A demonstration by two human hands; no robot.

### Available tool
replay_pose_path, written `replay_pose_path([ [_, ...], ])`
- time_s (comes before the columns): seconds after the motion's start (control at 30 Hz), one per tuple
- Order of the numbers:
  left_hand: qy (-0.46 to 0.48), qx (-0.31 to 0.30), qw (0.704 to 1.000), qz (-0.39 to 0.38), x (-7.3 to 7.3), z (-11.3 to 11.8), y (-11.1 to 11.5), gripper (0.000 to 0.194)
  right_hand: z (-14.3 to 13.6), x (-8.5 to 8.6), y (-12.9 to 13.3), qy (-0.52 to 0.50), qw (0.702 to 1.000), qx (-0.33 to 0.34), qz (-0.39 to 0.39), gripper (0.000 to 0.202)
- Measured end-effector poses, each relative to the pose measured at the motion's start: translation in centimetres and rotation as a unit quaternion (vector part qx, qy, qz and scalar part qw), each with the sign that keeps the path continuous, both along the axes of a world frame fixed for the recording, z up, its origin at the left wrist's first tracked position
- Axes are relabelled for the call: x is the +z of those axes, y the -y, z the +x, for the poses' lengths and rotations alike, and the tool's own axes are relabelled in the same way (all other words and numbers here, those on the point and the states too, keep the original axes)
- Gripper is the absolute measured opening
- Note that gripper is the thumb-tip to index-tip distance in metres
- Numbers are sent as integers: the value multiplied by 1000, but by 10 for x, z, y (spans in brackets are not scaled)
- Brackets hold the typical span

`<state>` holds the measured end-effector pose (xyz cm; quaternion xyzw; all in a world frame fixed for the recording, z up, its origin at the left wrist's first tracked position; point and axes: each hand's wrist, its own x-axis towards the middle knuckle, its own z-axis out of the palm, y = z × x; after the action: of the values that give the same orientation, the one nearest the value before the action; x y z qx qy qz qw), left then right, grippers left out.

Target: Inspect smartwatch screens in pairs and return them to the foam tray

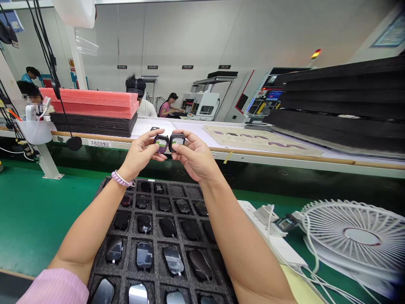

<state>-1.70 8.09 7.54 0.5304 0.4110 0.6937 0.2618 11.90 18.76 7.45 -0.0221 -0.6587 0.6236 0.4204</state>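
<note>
My left hand pinches a purple-edged smartwatch body between thumb and fingers, its screen lit with green and white. Close beside it, my right hand grips a black smartwatch body, whose screen is also lit. Both screens face me, held up side by side near the shelf edge; whether the two cases touch, I cannot tell. Beneath my forearms lies a black foam tray divided into compartments. Most of those in view hold a dark watch body, such as one glossy watch body. My right forearm hides part of the tray.
A white fan and a power strip with cables stand right on the green bench. On the shelf are pink foam blocks, black foam stacks and a beige sheet. A cable with a black disc hangs left. Several people sit beyond.
</note>
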Motion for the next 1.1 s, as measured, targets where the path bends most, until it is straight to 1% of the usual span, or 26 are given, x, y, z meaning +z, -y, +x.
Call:
replay_pose_path([
  [0.13,5,-9,1000,-1,1,0,1,54,1,2,1,5,1000,-1,14,51],
  [0.3,7,-14,1000,-2,2,0,2,58,3,3,3,2,1000,13,2,53],
  [0.53,4,-14,1000,-3,3,-2,2,62,2,2,0,6,1000,13,9,54],
  [0.77,9,16,999,34,5,-17,4,70,6,4,-11,-19,1000,15,6,42],
  [0.93,7,26,998,56,7,-26,7,66,13,6,-14,-23,999,15,18,46],
  [1.1,-18,48,996,80,6,-30,6,69,16,6,-14,-40,998,17,45,48],
])
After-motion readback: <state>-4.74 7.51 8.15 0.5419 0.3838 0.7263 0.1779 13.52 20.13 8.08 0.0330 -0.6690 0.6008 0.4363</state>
